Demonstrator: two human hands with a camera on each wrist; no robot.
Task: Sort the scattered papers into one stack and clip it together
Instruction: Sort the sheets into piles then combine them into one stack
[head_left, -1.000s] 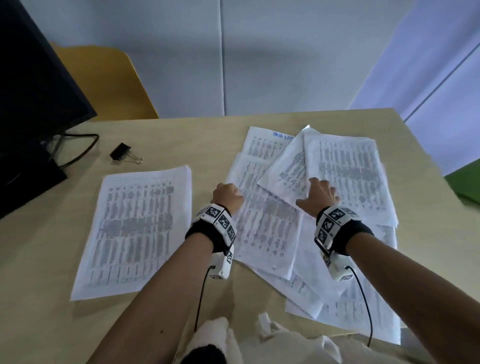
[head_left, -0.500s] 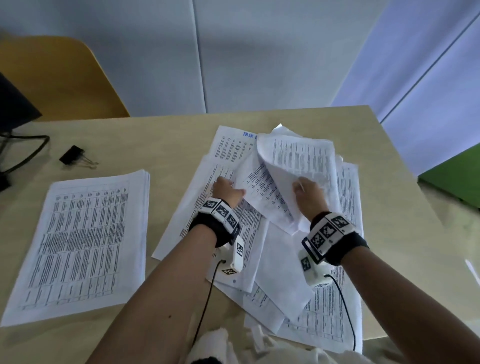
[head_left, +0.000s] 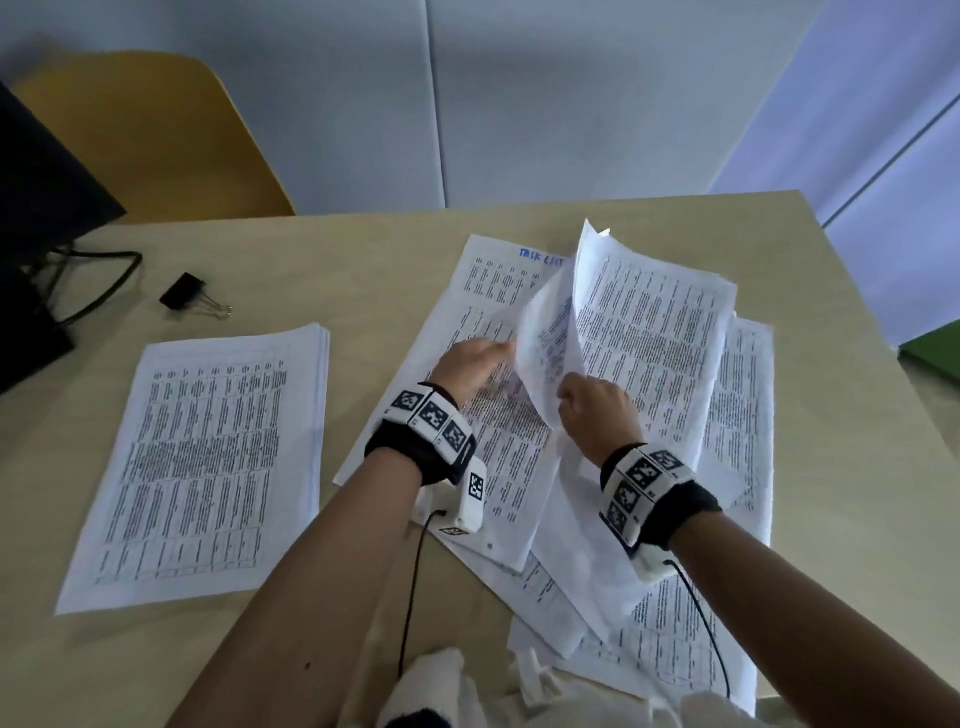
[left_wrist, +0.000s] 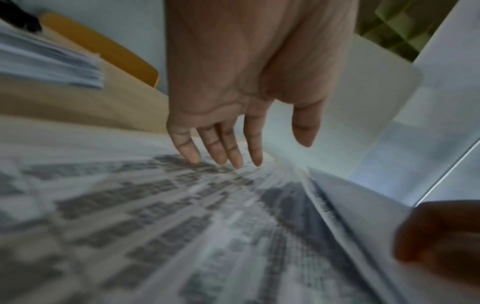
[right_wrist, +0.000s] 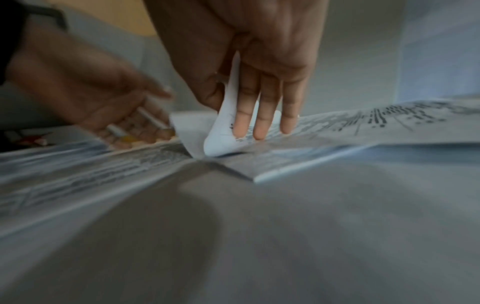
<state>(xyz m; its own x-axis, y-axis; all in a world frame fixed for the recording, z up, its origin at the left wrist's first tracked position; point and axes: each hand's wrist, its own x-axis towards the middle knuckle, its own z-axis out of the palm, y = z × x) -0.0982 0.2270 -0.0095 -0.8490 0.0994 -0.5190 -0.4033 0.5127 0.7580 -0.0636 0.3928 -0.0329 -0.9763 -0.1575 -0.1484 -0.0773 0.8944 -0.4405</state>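
A neat stack of printed papers (head_left: 208, 457) lies on the left of the table (head_left: 363, 270). Scattered printed sheets (head_left: 737, 415) overlap on the right. My right hand (head_left: 576, 395) pinches the near corner of a few sheets (head_left: 649, 338) and holds them raised off the pile; in the right wrist view the curled sheet (right_wrist: 223, 127) sits between thumb and fingers (right_wrist: 259, 123). My left hand (head_left: 493, 351) is flat, its straight fingertips (left_wrist: 221, 158) touching the sheet below, beside the raised page. A black binder clip (head_left: 187, 299) lies at the far left.
A dark monitor (head_left: 41, 218) with a black cable (head_left: 104, 280) stands at the left edge, and a yellow chair (head_left: 156, 140) is behind the table. The table's right edge (head_left: 883, 332) runs close to the scattered pile. White cloth (head_left: 441, 686) lies at the near edge.
My right hand went from lying on the pile to pinching sheets and lifting them upright. My left hand uncurled and slid toward the raised page.
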